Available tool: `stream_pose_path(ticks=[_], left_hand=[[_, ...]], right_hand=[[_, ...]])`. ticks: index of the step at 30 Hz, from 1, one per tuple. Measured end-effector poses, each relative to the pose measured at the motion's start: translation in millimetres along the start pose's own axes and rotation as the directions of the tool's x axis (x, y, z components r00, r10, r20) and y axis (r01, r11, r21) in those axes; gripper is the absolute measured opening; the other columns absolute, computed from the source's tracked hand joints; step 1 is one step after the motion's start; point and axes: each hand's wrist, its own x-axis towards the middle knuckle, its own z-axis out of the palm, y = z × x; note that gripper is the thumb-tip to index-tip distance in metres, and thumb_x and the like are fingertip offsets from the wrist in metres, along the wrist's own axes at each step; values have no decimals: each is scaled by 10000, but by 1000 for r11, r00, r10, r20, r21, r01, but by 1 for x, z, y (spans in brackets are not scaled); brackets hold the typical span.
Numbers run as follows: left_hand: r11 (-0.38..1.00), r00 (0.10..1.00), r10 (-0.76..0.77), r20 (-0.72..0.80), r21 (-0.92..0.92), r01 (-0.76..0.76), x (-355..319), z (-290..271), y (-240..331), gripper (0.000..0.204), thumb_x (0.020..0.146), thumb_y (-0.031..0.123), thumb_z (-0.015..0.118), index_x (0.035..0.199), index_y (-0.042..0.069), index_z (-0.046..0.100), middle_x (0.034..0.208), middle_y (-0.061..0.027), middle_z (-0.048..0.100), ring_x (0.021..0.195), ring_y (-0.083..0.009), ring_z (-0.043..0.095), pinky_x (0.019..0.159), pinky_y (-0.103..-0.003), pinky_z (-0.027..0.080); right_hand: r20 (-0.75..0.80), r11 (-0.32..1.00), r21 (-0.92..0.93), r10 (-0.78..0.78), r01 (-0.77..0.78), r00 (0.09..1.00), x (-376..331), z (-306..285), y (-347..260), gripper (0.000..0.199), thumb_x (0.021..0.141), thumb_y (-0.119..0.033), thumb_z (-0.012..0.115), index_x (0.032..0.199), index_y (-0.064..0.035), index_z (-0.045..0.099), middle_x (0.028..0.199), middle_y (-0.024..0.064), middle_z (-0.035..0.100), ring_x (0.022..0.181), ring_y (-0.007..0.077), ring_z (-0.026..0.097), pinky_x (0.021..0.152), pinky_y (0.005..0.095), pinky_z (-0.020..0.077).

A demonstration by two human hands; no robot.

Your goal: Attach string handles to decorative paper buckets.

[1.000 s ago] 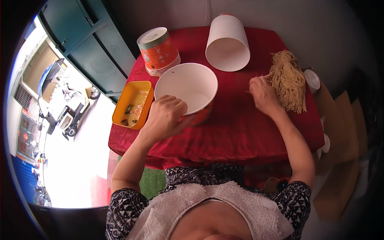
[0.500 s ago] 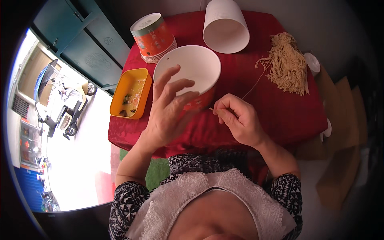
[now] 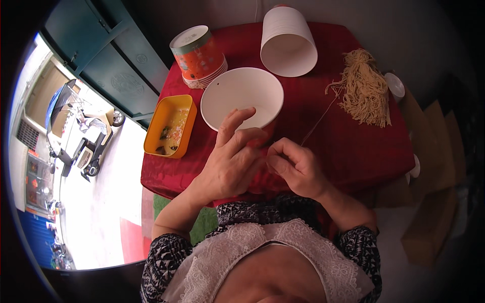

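A bundle of tan strings (image 3: 365, 93) lies at the table's right side, and one thin string (image 3: 320, 122) runs from it to my right hand (image 3: 298, 169). That hand is closed in a pinch on the string, near the front edge. My left hand (image 3: 230, 164) comes close beside it, its upper fingers raised and apart; its lower fingertips are blurred and partly hidden next to the right fingers. Just beyond both hands stands a paper bucket (image 3: 242, 91), white inside and red outside, with a small dark hole near its rim.
Upside-down orange and green paper buckets (image 3: 197, 58) are stacked at the back left. White nested buckets (image 3: 288, 43) lie tipped at the back. A yellow tub (image 3: 189, 123) holds small bits at left. The red tablecloth (image 3: 348, 161) covers the table; cardboard (image 3: 429, 222) stands at right.
My left hand has lowered and moved right, bringing its fingers next to my right hand. My right hand keeps its pinch. The table's things sit slightly lower in view.
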Motion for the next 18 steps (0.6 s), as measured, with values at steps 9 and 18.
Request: stream_pose_path(ticks=[9, 18], left_hand=[[999, 999, 30, 36, -18, -29, 2, -2, -1, 231, 682, 24, 754, 828, 8, 576, 1155, -163, 609, 1315, -466, 486, 1080, -666, 372], [998, 999, 37, 31, -55, -35, 1, 4, -6, 200, 655, 23, 750, 718, 2, 562, 1150, -172, 606, 1268, -439, 526, 1067, -652, 403]], right_hand=[[-105, 999, -36, 4, -7, 994, -14, 10, 4, 101, 931, -64, 715, 965, -15, 633, 697, -7, 620, 627, 12, 560, 537, 221, 445], [-189, 998, -59, -40, 29, 981, -13, 16, 11, 47, 918, -9, 688, 895, -16, 647, 665, -40, 586, 602, -4, 492, 516, 206, 395]])
